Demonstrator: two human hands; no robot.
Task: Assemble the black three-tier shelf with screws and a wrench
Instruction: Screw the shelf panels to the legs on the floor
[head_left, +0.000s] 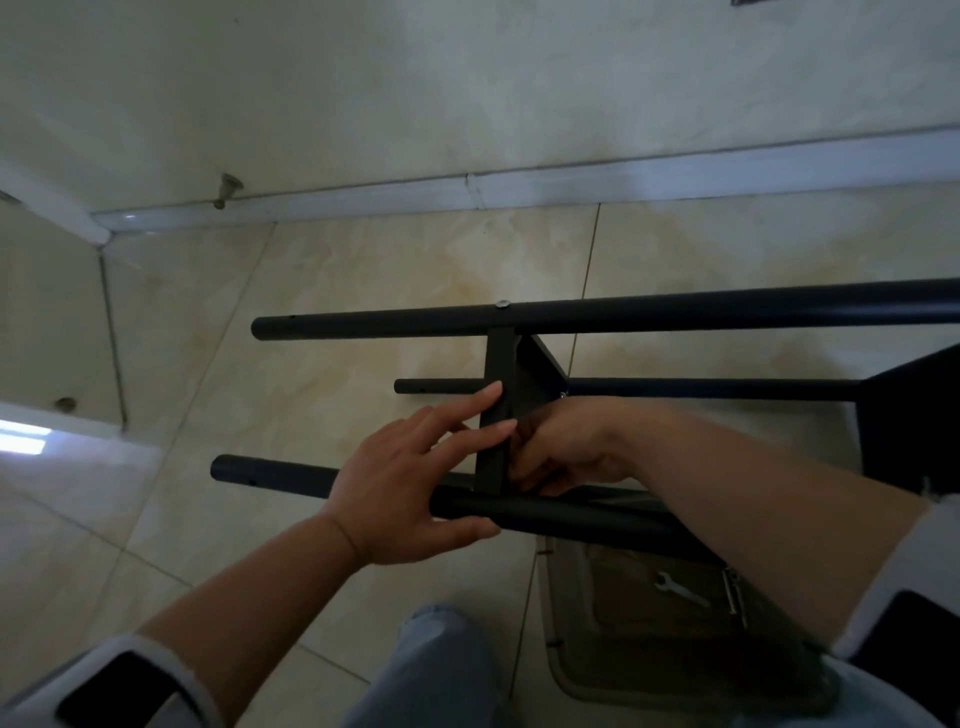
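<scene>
The tiled floor (322, 291) fills most of the view, meeting a pale wall (467, 78) along a white baseboard (675, 166). On the floor lies the black shelf frame (524, 384), turned on its side: a long upper tube (675, 312) runs left to right, a thinner far tube (701, 388) lies behind the middle, and a near tube (545, 514) runs closest to the person, all joined by a flat black shelf panel (500, 358) seen edge-on. A second dark panel (909, 415) shows at the right edge. Below the frame sits a clear plastic tray (597, 654) on the floor, holding a small silver wrench (680, 588). The left hand (405, 483) holds the near tube, its thumb hooked under the tube while its fingers (483, 397) are straight and slightly spread, their tips touching the edge of the shelf panel. The right hand (571, 447) reaches in behind the panel just above the near tube; its fingers are curled, but whether they pinch anything I cannot tell, as they are in shadow. A silver screw head (503, 304) sits on top of the upper tube, right above the panel.
</scene>
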